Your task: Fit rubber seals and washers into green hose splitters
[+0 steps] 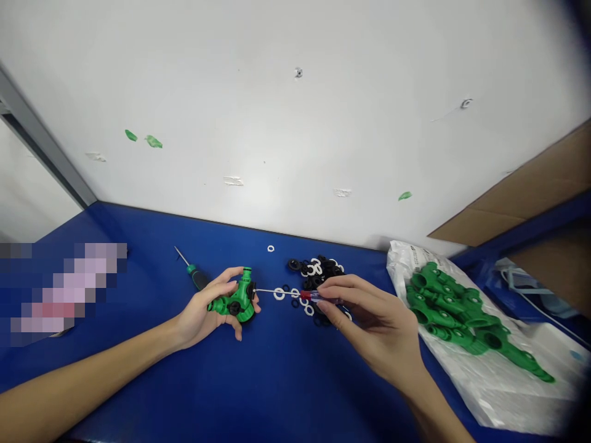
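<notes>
My left hand (207, 307) is closed around a green plastic hose splitter (240, 292) with black knobs on it. One outlet of the splitter points up, another to the left. Between the fingers of my right hand (369, 320) is a screwdriver (310, 296) with a red and clear handle. Its thin shaft reaches left, and the tip meets the black knob (252, 290) on the splitter's right side. Behind and below the screwdriver lies a loose pile of black and white rings (318, 267), partly hidden by my right hand.
A second screwdriver (197, 278), dark green and black, lies behind my left hand. One white ring (271, 248) sits apart near the wall (286, 135). To the right, several green plastic fittings (447, 301) rest on a white plastic bag (489, 394). Cardboard (521, 191) stands at the right.
</notes>
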Action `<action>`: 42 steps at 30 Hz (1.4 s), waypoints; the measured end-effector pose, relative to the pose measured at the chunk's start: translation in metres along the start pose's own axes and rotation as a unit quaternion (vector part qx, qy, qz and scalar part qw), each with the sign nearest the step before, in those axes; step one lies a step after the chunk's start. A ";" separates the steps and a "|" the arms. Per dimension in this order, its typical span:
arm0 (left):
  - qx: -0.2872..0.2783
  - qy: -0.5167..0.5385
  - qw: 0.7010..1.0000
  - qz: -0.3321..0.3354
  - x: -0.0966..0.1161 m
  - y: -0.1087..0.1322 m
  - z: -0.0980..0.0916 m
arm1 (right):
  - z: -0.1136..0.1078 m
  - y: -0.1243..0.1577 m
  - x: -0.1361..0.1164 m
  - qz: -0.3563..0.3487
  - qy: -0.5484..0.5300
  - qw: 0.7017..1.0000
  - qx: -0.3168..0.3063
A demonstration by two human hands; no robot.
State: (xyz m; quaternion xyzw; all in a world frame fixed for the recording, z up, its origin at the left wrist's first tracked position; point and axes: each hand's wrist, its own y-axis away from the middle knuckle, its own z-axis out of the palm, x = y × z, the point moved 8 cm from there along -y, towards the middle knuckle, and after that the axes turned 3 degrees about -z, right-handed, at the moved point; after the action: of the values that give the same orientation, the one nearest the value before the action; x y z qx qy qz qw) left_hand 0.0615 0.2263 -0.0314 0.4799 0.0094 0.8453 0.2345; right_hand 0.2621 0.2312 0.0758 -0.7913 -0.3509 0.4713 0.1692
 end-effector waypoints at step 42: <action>-0.008 -0.050 0.999 0.010 -0.007 0.002 0.004 | 0.022 0.004 -0.010 -0.008 0.162 0.985 -0.052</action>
State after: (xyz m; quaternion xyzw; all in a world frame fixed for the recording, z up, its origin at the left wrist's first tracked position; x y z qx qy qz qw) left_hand 0.0667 0.2211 -0.0347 0.5199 -0.0138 0.8225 0.2303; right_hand 0.2416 0.2198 0.0694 -0.8622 -0.3489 0.3167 0.1861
